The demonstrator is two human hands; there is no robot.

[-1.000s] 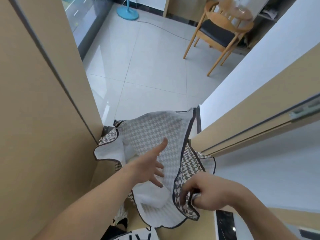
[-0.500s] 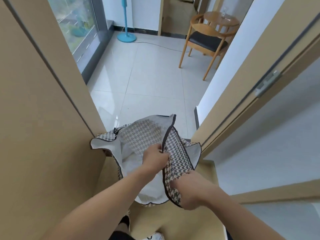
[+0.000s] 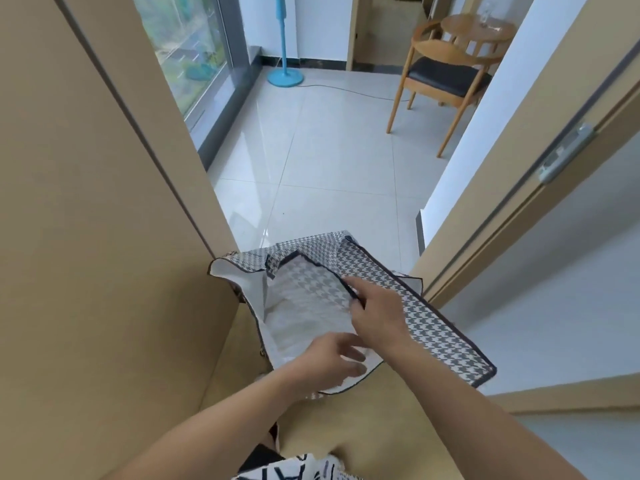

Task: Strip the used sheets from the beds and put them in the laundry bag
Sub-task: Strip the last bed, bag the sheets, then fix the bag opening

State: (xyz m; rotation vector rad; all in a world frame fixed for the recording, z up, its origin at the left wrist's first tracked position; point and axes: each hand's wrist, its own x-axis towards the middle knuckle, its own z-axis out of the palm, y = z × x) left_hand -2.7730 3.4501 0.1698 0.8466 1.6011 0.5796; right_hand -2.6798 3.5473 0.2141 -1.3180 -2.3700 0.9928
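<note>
One checked laundry bag [image 3: 426,317], two hands: right hand [image 3: 375,315] pinches its dark rim, left hand [image 3: 327,358] hovers with fingers relaxed

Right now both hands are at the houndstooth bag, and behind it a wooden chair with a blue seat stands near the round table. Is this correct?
One detail is wrong: the head view shows the seat of the wooden chair is black, not blue. The blue thing is the fan stand by the window. The rest holds: the left hand and right hand are at the houndstooth bag, and the chair stands near the round table.
</note>
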